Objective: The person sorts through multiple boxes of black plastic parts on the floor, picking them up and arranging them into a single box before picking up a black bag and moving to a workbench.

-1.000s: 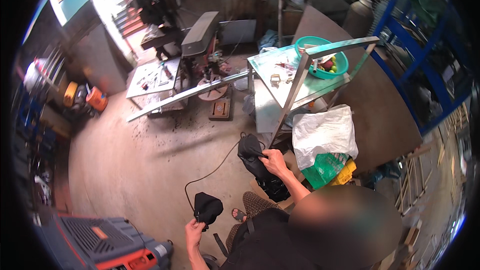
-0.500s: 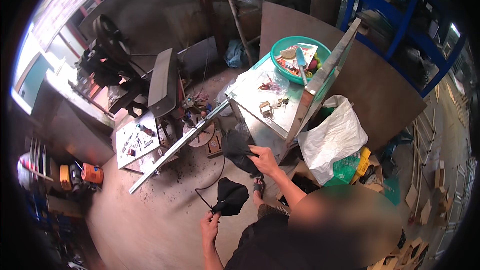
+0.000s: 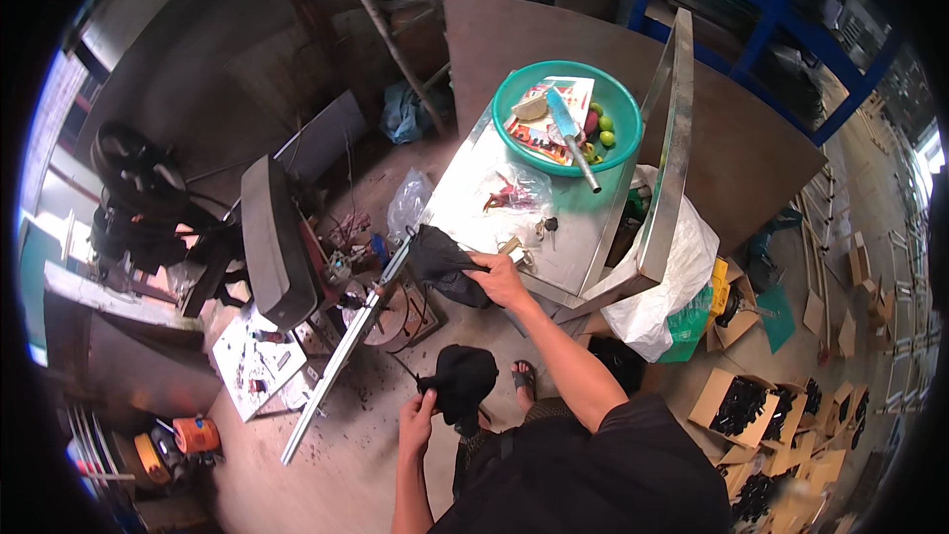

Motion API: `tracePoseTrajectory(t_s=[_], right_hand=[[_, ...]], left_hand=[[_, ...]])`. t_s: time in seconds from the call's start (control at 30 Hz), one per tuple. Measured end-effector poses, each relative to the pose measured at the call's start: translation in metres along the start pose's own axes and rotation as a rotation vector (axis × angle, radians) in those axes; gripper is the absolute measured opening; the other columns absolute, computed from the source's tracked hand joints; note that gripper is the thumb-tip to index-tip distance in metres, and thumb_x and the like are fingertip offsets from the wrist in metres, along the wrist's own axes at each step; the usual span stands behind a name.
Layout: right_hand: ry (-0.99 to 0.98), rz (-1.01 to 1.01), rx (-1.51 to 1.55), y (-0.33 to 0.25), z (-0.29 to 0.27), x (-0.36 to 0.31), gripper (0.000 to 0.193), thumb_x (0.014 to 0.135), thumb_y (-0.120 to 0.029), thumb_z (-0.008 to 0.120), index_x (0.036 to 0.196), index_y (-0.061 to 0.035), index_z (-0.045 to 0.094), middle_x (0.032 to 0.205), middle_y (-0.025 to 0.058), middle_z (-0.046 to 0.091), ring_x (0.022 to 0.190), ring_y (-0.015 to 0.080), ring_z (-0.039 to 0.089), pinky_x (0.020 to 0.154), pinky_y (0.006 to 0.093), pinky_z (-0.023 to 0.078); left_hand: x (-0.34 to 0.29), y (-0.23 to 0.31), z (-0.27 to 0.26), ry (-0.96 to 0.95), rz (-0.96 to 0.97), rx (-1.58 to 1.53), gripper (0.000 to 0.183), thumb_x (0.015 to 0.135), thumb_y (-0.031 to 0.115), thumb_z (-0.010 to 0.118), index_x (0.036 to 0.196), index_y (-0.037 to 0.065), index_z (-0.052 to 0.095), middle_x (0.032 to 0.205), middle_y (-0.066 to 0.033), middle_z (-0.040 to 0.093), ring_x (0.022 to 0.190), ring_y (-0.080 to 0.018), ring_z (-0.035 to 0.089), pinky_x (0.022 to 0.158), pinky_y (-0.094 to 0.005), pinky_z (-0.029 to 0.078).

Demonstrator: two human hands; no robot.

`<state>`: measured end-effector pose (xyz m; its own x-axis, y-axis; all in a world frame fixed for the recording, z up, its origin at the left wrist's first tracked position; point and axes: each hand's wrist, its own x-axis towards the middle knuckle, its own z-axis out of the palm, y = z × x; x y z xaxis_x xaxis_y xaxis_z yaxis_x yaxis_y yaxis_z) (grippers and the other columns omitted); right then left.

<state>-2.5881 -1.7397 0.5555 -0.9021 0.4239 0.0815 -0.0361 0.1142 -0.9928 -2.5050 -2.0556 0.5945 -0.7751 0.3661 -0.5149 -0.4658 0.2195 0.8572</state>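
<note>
My left hand (image 3: 417, 417) is closed on the edge of a rounded black cloth piece, shaped like a cap (image 3: 467, 376), held low in front of my body. Farther forward, my right hand (image 3: 500, 281) pinches the edge of a second black cloth piece (image 3: 445, 262), which hangs at the near left corner of a metal-topped stand (image 3: 568, 237). Both cloth pieces are limp and dark, so their exact kind is hard to make out. A long metal rail (image 3: 341, 371) slants just left of the right-hand cloth.
A teal basin (image 3: 625, 99) on the stand holds green fruit, papers and a blue-bladed tool (image 3: 563, 117). Beside the basin lie a clear plastic bag (image 3: 514, 188) and keys (image 3: 547, 227). A white sack (image 3: 682, 257) and cartons of black parts (image 3: 736, 405) are at right. A machine stands left.
My view has shifted closer to the stand. My right hand has carried its cloth up to the stand's corner, and the left-hand cloth has moved nearer to it. Both hands keep their hold.
</note>
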Motion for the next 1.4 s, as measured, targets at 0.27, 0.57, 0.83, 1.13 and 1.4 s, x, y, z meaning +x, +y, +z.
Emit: tracePoseTrajectory(t_s=[0.27, 0.57, 0.83, 1.13, 1.4], right_hand=[[0.038, 0.235, 0.22, 0.054, -0.008, 0.086, 0.022, 0.083, -0.004, 0.07, 0.103, 0.0046, 0.072, 0.085, 0.0016, 0.07, 0.071, 0.0066, 0.06, 0.066, 0.0231, 0.05], [0.105, 0.37, 0.078, 0.051, -0.055, 0.166, 0.02, 0.082, -0.009, 0.074, 0.098, 0.004, 0.073, 0.082, 0.0023, 0.07, 0.071, 0.0085, 0.063, 0.066, 0.025, 0.051], [0.139, 0.236, -0.313, 0.075, -0.081, 0.183, 0.029, 0.08, -0.019, 0.075, 0.104, -0.003, 0.071, 0.09, 0.0111, 0.073, 0.082, 0.0202, 0.067, 0.078, 0.0333, 0.05], [0.37, 0.032, -0.428, 0.018, -0.066, 0.105, 0.05, 0.082, -0.02, 0.07, 0.127, -0.0034, 0.057, 0.12, 0.0192, 0.064, 0.115, 0.036, 0.058, 0.099, 0.0412, 0.044], [0.588, 0.239, 0.143, -0.031, -0.062, -0.12, 0.026, 0.094, -0.015, 0.063, 0.114, 0.0014, 0.065, 0.102, 0.0103, 0.07, 0.092, 0.0138, 0.067, 0.081, 0.0278, 0.052]], left_hand=[[0.11, 0.048, 0.013, -0.297, 0.018, -0.014, 0.038, 0.099, 0.034, 0.058, 0.1, -0.004, 0.068, 0.088, -0.003, 0.067, 0.082, -0.0097, 0.061, 0.079, -0.0267, 0.048], [0.16, 0.101, -0.04, -0.481, -0.148, -0.067, 0.038, 0.098, 0.03, 0.06, 0.107, -0.006, 0.066, 0.096, -0.0072, 0.069, 0.088, -0.0127, 0.065, 0.081, -0.0295, 0.053], [0.183, 0.133, -0.047, -0.525, -0.191, 0.059, 0.032, 0.097, 0.031, 0.061, 0.098, -0.001, 0.067, 0.089, -0.0025, 0.068, 0.079, -0.0102, 0.064, 0.073, -0.027, 0.054], [0.176, 0.157, -0.009, -0.539, -0.211, 0.026, 0.031, 0.098, 0.033, 0.059, 0.093, 0.002, 0.064, 0.087, -0.0027, 0.067, 0.082, -0.0125, 0.066, 0.078, -0.0364, 0.057], [0.162, 0.21, 0.085, -0.626, -0.119, -0.132, 0.028, 0.1, 0.034, 0.055, 0.091, 0.008, 0.061, 0.082, 0.0002, 0.062, 0.076, -0.01, 0.061, 0.073, -0.0362, 0.058]])
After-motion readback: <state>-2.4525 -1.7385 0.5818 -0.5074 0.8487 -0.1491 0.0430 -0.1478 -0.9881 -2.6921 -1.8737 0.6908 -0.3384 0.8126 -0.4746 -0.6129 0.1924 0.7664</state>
